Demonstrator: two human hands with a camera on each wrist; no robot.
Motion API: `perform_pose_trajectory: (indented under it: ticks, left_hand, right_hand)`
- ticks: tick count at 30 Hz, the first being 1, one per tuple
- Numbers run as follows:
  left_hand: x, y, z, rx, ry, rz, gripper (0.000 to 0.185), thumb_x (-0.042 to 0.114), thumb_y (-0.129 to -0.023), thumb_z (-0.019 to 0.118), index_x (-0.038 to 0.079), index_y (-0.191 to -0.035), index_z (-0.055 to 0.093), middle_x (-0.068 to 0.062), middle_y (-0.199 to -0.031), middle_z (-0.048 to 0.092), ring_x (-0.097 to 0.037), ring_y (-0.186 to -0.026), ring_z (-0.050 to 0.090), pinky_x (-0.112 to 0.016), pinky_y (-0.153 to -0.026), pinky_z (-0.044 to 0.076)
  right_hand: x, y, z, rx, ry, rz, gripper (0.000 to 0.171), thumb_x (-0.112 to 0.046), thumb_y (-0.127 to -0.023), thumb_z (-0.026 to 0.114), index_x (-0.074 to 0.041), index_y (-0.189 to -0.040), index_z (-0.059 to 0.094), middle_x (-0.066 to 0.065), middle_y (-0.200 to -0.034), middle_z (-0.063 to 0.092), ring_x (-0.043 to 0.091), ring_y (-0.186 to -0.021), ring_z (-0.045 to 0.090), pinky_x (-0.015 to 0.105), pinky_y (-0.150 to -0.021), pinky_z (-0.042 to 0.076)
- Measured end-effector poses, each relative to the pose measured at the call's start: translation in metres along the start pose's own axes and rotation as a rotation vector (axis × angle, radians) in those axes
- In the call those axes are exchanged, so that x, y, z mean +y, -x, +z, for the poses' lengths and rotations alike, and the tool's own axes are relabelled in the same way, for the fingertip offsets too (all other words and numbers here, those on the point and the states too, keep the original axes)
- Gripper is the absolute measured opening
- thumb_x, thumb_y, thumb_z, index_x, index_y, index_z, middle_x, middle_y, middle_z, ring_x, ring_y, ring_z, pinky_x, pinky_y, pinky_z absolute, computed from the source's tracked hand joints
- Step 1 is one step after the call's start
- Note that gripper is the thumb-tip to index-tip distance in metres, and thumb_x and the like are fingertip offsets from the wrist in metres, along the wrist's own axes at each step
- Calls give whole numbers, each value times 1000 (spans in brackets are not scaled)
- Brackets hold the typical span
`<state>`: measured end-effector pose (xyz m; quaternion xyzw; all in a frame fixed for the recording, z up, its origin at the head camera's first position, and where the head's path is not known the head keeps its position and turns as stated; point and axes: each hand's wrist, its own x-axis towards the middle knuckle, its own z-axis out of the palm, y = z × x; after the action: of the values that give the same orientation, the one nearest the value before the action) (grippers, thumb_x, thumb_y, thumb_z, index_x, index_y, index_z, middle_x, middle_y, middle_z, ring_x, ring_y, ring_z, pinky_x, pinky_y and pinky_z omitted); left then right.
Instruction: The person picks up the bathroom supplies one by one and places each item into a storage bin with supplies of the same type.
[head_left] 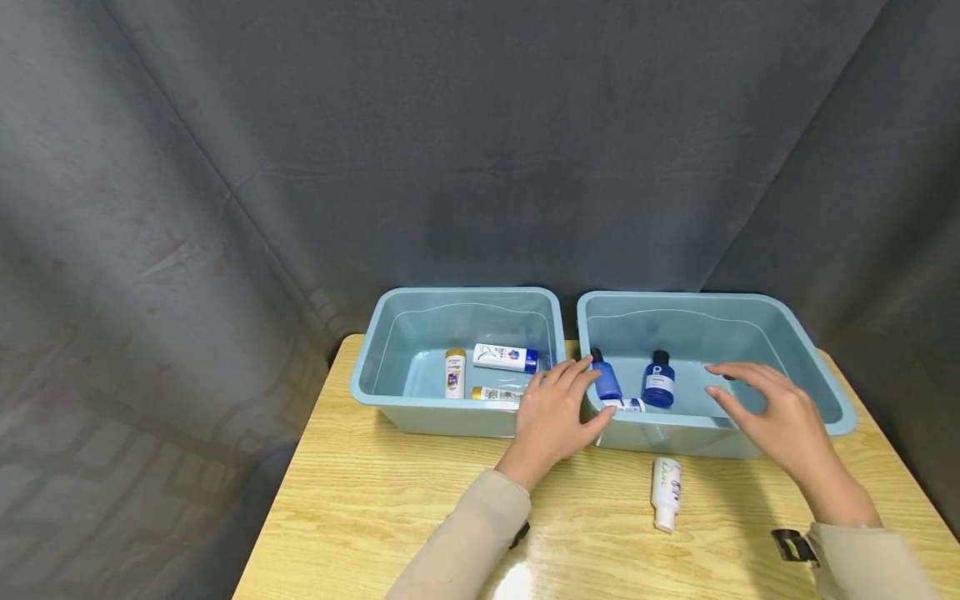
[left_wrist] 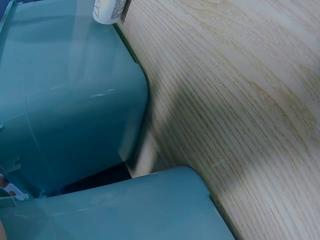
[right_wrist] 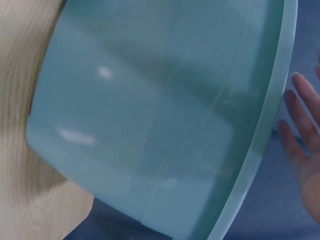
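Note:
My left hand [head_left: 553, 412] is over the neighbouring rims of two blue-grey bins, its fingers spread and holding nothing visible. In the right bin [head_left: 693, 302], blue bottles with dark caps, one a labelled blue bottle [head_left: 659, 382], lie beside a partly hidden white-and-blue item [head_left: 626, 405]. My right hand [head_left: 783, 421] hovers over that bin's front rim, thumb and fingers apart; a small dark spot shows between them, too little to identify. On the table in front, a white bottle [head_left: 666, 492] lies with its cap towards me. The right wrist view shows fingers [right_wrist: 300, 112] beyond a bin rim.
The left bin [head_left: 468, 293] holds a white tube with a blue cap [head_left: 501, 357], a white bottle with a gold cap [head_left: 454, 375] and a yellow-capped tube [head_left: 497, 394]. Both bins stand at the back of a wooden table [head_left: 360, 508], before a grey curtain [head_left: 480, 150].

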<state>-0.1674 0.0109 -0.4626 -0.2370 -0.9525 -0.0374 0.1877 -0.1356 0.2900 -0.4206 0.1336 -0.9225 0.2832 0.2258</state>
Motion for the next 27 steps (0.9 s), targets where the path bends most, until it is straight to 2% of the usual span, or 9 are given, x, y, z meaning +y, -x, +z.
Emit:
perform_pose_trajectory:
  ticks: [3, 6, 8, 10, 14, 22, 27]
  left_hand:
    - [0, 0, 0, 0, -1, -2, 60, 69, -95, 36, 34, -140, 55, 14, -152, 42, -9, -134, 44, -35, -105, 41]
    - [0, 0, 0, -1, 2, -1, 60, 69, -96, 35, 34, -140, 55, 14, -152, 42, -9, -134, 44, -35, -105, 41]
    - [0, 0, 0, 0, 4, 0, 61, 69, -96, 35, 34, -140, 55, 14, -152, 42, -9, -134, 44, -35, -105, 41]
    - [0, 0, 1, 3, 3, 1, 61, 69, -96, 35, 34, -140, 55, 14, -152, 42, -9, -134, 44, -35, -105, 41]
    - [0, 0, 1, 9, 1, 1, 60, 69, -96, 35, 34, -140, 56, 14, -152, 42, -9, -134, 44, -35, -105, 41]
    - [0, 0, 1, 5, 3, -2, 60, 69, -95, 36, 34, -139, 56, 14, -152, 42, -9, -134, 44, -35, -105, 41]
    - [0, 1, 0, -2, -1, 0, 60, 69, -95, 36, 34, -140, 55, 13, -152, 42, -10, -134, 44, -35, -105, 41]
  right_hand:
    - [-1, 4, 2, 70, 0, -51, 36, -6, -78, 82, -6, -113, 72, 16, -113, 67, 26, -109, 58, 26, -93, 45]
    - [-2, 6, 2, 123, -21, -103, 39, -2, -75, 83, -6, -112, 73, 14, -111, 68, 1, -112, 52, 1, -91, 27]
    - [-4, 8, 1, 139, -38, -124, 38, -1, -75, 83, -5, -111, 73, 15, -110, 68, -10, -114, 45, 1, -94, 27]
    - [-5, 10, 0, 151, -48, -138, 37, 0, -75, 82, -3, -110, 73, 16, -109, 68, -15, -114, 42, 2, -95, 28]
    - [-8, 15, -2, 164, -55, -131, 38, 4, -74, 82, -1, -110, 73, 17, -109, 68, -16, -113, 42, 3, -95, 29]
    - [-13, 24, -3, 196, -74, -122, 48, 12, -65, 81, 0, -111, 73, 9, -111, 69, -16, -115, 43, 5, -97, 30]
    - [-15, 30, -1, 208, -70, -119, 47, 11, -66, 82, -1, -111, 73, 11, -109, 70, -16, -116, 43, 5, -98, 30]
